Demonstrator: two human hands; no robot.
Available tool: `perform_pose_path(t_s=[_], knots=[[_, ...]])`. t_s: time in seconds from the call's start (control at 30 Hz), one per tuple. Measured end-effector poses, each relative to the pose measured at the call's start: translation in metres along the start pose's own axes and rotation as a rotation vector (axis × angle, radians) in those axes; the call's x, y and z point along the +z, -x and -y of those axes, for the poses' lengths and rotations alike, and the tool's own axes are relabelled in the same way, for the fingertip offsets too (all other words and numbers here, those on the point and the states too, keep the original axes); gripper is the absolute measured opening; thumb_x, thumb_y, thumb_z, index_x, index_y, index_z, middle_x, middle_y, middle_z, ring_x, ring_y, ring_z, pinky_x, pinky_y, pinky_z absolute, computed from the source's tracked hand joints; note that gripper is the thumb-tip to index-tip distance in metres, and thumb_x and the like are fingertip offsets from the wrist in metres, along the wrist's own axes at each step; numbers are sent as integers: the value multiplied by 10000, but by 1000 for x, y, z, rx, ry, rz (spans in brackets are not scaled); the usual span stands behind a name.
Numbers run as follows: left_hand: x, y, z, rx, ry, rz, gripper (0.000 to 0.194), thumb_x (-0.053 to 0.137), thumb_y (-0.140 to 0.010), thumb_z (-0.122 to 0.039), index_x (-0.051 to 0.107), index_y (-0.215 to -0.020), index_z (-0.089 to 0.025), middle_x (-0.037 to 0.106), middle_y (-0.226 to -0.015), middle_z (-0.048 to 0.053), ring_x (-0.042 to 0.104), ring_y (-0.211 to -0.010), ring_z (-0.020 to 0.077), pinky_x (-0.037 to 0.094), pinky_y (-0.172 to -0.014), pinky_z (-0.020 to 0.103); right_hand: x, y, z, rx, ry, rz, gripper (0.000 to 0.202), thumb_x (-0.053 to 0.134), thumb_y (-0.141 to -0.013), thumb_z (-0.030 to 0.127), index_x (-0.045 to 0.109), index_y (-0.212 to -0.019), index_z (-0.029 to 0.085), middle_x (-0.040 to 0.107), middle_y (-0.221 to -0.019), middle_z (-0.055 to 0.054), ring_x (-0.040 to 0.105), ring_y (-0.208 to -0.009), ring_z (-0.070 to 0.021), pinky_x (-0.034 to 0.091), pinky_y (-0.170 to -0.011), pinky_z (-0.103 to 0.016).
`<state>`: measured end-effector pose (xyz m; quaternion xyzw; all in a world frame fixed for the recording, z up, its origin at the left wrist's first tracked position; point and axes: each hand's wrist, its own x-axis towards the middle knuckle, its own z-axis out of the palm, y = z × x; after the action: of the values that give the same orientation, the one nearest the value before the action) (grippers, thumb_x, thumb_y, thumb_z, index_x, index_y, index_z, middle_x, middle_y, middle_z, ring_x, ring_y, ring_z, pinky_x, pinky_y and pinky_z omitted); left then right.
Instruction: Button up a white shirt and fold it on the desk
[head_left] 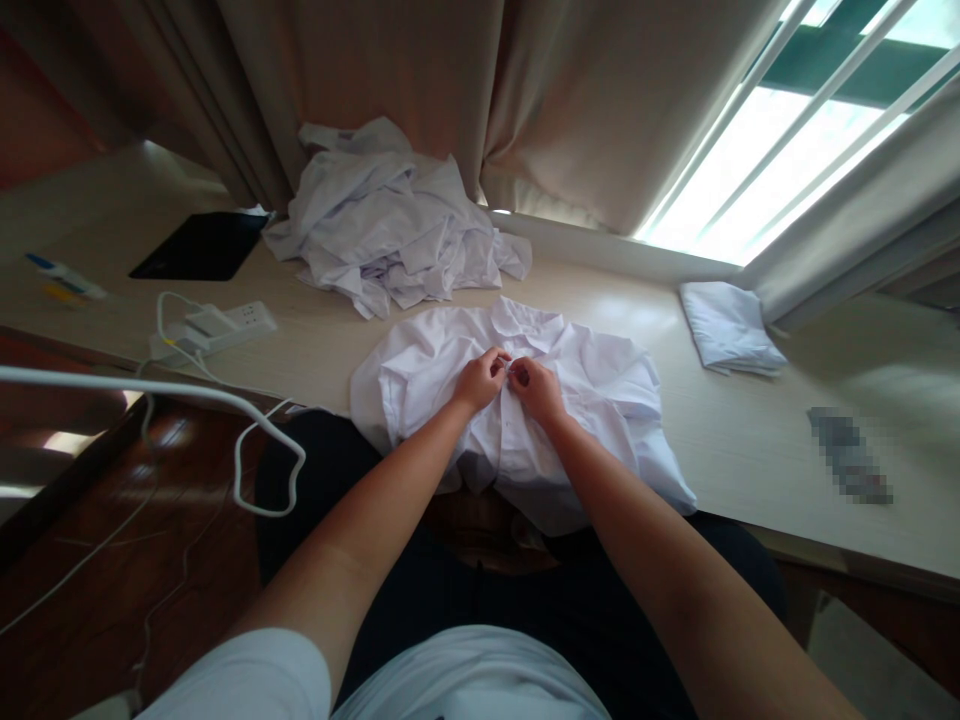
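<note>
A white button-up shirt (600, 400) is spread on the desk with its collar away from me, and its lower edge hangs over the desk's front toward my lap. My left hand (482, 378) pinches the front placket just below the collar. Close beside it, my right hand (535, 385) also has its fingers closed on the placket. The fingertips of both hands nearly meet there. Any button between them is too small to make out.
Behind lies a heap of crumpled white garments (397, 220) against the curtain (600, 110). A folded white garment (727, 325) rests at the right. To the left are a black mat (201, 246), a power strip (247, 320) and a white cable (150, 378) in the foreground.
</note>
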<state>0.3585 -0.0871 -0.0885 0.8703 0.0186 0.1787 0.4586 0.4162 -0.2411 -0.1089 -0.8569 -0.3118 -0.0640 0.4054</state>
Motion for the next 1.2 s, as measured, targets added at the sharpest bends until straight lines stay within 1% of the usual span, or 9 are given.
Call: perform_pose_path(t_s=[0.17, 0.37, 0.57, 0.77, 1.2], knots=[[3, 0, 2, 7, 6, -5, 261, 601, -832, -160, 654, -1080, -224, 704, -841, 19, 648, -771, 160, 510, -766, 264, 0, 0, 2, 10, 5, -3, 201, 558, -805, 219, 651, -983, 215, 666, -827, -27, 578, -715, -174, 438, -690, -276], [6, -1, 5, 11, 24, -14, 242, 612, -830, -165, 643, -1064, -220, 700, -851, 20, 651, -774, 153, 512, -748, 253, 0, 2, 3, 23, 1, -14, 199, 546, -823, 243, 628, -1003, 220, 650, -790, -11, 576, -678, -166, 433, -667, -271], [6, -2, 6, -1, 32, -30, 229, 605, -840, -169, 642, -1060, -217, 705, -894, 32, 654, -803, 152, 519, -778, 258, -1, 2, 7, 38, 8, -36, 201, 493, -849, 239, 609, -1012, 214, 660, -816, -25, 585, -695, -174, 448, -702, -286], [5, -2, 5, -18, 30, -31, 242, 601, -835, -162, 643, -1068, -211, 702, -895, 37, 655, -812, 155, 520, -781, 264, -1, 2, 9, 47, 17, -24, 195, 517, -836, 260, 605, -1006, 220, 652, -781, -19, 579, -670, -177, 449, -679, -286], [3, -1, 3, -12, 30, -24, 231, 604, -840, -158, 640, -1061, -216, 697, -890, 31, 652, -814, 157, 510, -784, 259, -1, 2, 7, -1, 34, 0, 221, 522, -838, 234, 630, -1031, 230, 634, -786, -8, 566, -690, -169, 434, -691, -267]])
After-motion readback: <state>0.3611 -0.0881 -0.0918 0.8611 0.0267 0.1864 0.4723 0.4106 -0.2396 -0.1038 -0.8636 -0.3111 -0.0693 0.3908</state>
